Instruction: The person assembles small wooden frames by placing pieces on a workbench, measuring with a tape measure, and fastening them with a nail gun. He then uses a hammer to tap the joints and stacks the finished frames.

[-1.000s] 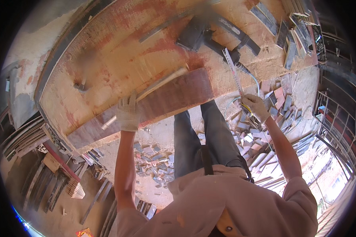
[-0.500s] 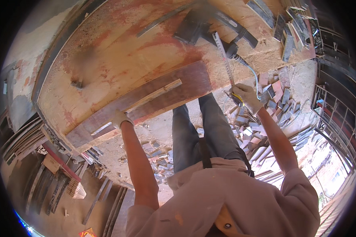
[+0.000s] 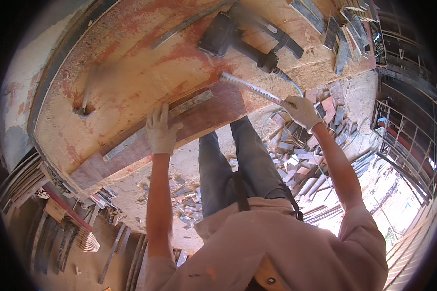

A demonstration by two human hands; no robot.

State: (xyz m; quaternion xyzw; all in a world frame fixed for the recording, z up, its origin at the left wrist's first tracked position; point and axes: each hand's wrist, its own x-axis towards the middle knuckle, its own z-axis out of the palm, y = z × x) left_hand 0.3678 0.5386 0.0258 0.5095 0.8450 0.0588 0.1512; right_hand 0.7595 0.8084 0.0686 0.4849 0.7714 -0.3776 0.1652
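My left hand (image 3: 161, 130), in a pale glove, rests across a narrow wooden strip (image 3: 193, 102) with fingers stretched out and thumb apart. The strip lies lengthwise on a reddish-brown board (image 3: 226, 104) along the near edge of the work table, and its middle is hidden under the hand. My gloved right hand (image 3: 302, 114) is closed around a tape measure, whose case is mostly hidden by the fingers. From it the tape measure's pale blade (image 3: 250, 86) sticks out to the left, its free end over the board's far right part.
A black power tool (image 3: 250, 48) with a blue hose lies on the dusty table (image 3: 126, 77). Wood offcuts (image 3: 342, 43) are stacked at the far right. Many scrap blocks (image 3: 296, 160) litter the ground beside my legs. Long boards (image 3: 48, 233) stand at the lower left.
My left hand has turned from gripping the strip's near side to lying open over it, and the strip looks rolled over. The tape blade has swung down leftward toward the board.
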